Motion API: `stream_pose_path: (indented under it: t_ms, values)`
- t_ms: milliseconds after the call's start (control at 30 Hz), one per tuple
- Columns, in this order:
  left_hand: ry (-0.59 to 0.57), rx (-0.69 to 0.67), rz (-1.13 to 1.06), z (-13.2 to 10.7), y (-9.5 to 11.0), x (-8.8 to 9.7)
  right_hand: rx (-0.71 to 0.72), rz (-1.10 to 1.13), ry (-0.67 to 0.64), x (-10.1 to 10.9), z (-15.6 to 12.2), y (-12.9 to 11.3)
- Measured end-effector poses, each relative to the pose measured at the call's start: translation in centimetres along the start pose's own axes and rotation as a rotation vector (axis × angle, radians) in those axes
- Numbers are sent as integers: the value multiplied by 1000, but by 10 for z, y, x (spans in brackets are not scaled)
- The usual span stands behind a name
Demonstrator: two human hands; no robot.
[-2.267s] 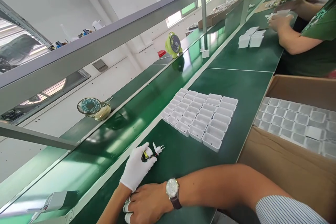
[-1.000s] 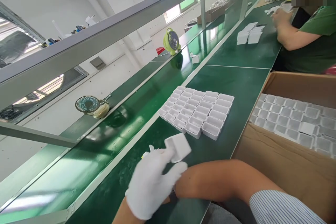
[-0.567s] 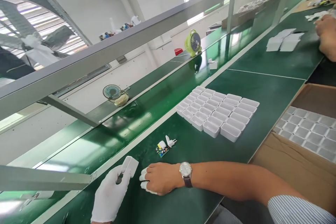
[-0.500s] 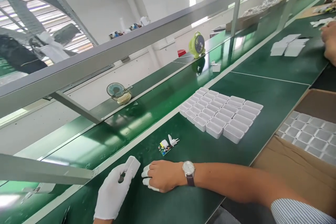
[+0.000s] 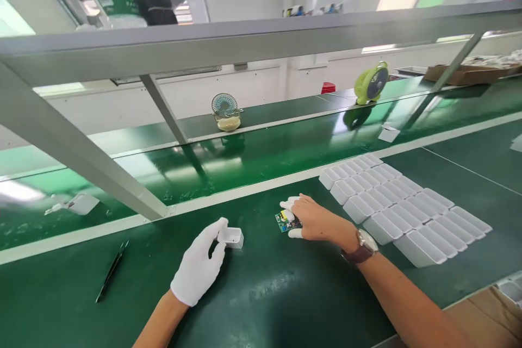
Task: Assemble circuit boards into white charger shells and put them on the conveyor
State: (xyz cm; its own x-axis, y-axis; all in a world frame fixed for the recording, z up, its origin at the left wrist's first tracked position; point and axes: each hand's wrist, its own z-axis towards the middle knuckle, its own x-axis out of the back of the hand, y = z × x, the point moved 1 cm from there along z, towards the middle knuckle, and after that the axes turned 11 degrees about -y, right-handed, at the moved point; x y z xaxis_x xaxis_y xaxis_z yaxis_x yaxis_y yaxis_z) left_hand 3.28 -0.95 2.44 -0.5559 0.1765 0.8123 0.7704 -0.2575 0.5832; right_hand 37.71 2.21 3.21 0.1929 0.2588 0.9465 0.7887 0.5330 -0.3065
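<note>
While L hand [image 5: 199, 269], in white glove, grips a small white case [image 5: 232, 237] betw. thumb and fingers, the case sits open side up, low over the green mat [image 5: 253, 304]; can't tell if it touches.
R hand [image 5: 316, 220], bare w/ white cots on fingertips, is pinched on a circuit board [image 5: 283, 222].
Board lies on mat, near the case on its R, not touching it.
Wristwatch [image 5: 362, 244] on R wrist.
Block of white trays [image 5: 408, 217] just R of R hand.
Tweezers [image 5: 111, 271] flat on mat, well L of L hand.
Beyond the mat's white edge, belt [image 5: 244, 166]; teal fan [image 5: 225, 111] and green fan [image 5: 371, 82] on far ledge.
</note>
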Motion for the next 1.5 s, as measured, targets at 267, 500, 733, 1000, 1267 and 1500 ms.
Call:
stream_pose_path:
  t_ms: [267,500,733,1000,1267,1500]
  values:
    - [20,185,-98,4,4,-10,73,73,98,-16,15,-30]
    - [-23,209,-123,5,7,-24,135,78,38,-23,13,-36]
    - [-38,134,-98,3,1,-24,132,91,19,-24,11,-29]
    - [-46,175,-76,4,7,-23,157,65,67,-26,12,-37]
    - [-56,60,-59,0,2,-25,164,109,142,-18,13,-52]
    - [-87,5,-50,-3,4,-26,174,126,121,-21,13,-54]
